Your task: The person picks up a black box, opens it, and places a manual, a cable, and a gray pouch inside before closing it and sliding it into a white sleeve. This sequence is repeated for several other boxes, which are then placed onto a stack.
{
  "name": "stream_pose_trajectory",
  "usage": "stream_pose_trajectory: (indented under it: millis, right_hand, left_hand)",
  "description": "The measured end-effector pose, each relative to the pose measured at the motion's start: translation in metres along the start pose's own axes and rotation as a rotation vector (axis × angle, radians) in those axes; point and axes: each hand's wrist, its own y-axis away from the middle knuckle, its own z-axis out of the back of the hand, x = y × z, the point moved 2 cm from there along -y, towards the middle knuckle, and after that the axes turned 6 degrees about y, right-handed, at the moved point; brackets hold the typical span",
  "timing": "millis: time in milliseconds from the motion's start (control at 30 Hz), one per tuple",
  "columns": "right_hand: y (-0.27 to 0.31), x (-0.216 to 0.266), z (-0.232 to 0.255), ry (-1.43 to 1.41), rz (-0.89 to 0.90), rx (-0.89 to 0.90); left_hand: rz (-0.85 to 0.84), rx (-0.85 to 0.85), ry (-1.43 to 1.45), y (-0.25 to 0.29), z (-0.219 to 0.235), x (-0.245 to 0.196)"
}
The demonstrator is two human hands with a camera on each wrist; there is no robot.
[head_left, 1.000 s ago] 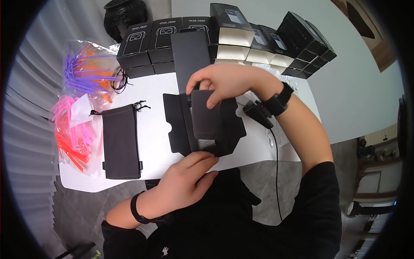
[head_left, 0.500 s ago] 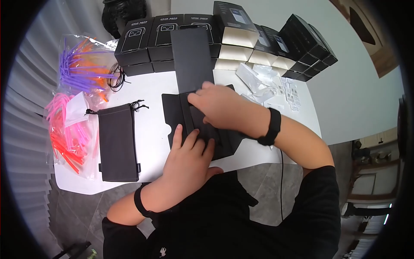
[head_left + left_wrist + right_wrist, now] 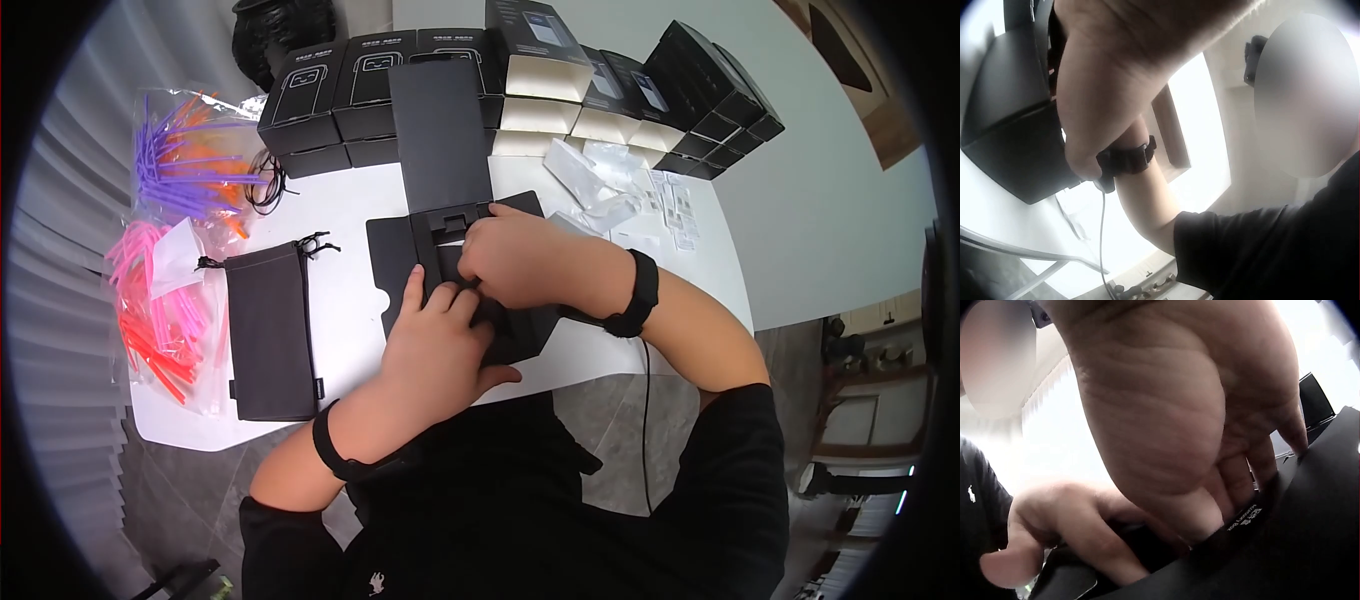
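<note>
An open black box (image 3: 388, 262) lies before me with side flaps spread and its long lid (image 3: 437, 130) raised at the back. My right hand (image 3: 525, 258) reaches into it with bent fingers pointing down. The fingertips are hidden, so I cannot tell whether they pinch or press. In the right wrist view, these fingers go in beside a dark panel (image 3: 1297, 531) printed "Accessory Box", and the little finger touches an edge. My left hand (image 3: 435, 345) lies over the box's near left side, index finger straight along it and thumb out to the side.
A black drawstring pouch (image 3: 270, 335) lies left of the box. Beyond it are plastic bags of purple and orange (image 3: 185, 160) and pink and red sticks (image 3: 165, 300). Stacked black boxes (image 3: 375, 95) line the back. White packaging (image 3: 600, 185) lies at the right, and a cable (image 3: 648, 430) hangs down.
The small dark box in my right hand went down into the open box, and that hand has since shifted slightly right. My left hand moved from the near edge up over the box.
</note>
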Motion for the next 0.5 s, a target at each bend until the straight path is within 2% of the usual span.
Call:
stream_pose_trajectory:
  millis: [33, 133, 267, 300, 333, 433, 467, 500]
  right_hand:
    - [0.003, -0.002, 0.001, -0.058, 0.010, -0.007]
    - [0.034, -0.013, 0.011, -0.398, -0.044, -0.628]
    - [0.093, -0.015, -0.009, -0.953, -0.494, -1.054]
    - [0.102, -0.015, -0.031, -1.127, -0.580, -1.122]
    - [0.108, -0.012, -0.050, -1.304, -0.668, -1.186]
    - [0.105, 0.015, -0.077, -1.589, -0.714, -1.120]
    - [0.099, 0.025, -0.077, -1.599, -0.702, -1.108]
    - [0.096, 0.031, -0.076, -1.578, -0.654, -1.075]
  left_hand:
    - [0.007, 0.019, -0.006, 0.000, 0.002, 0.000]
    - [-0.075, -0.122, 0.008, 0.012, 0.021, 0.002]
    - [0.154, -0.675, 0.468, 0.060, 0.028, 0.020]
    - [0.200, -0.788, 0.568, 0.071, 0.019, 0.027]
    - [0.243, -0.804, 0.764, 0.074, 0.011, 0.030]
    - [0.370, -0.746, 1.121, 0.075, -0.011, 0.036]
    - [0.418, -0.699, 1.173, 0.073, -0.013, 0.035]
    - [0.381, -0.680, 1.144, 0.070, -0.015, 0.035]
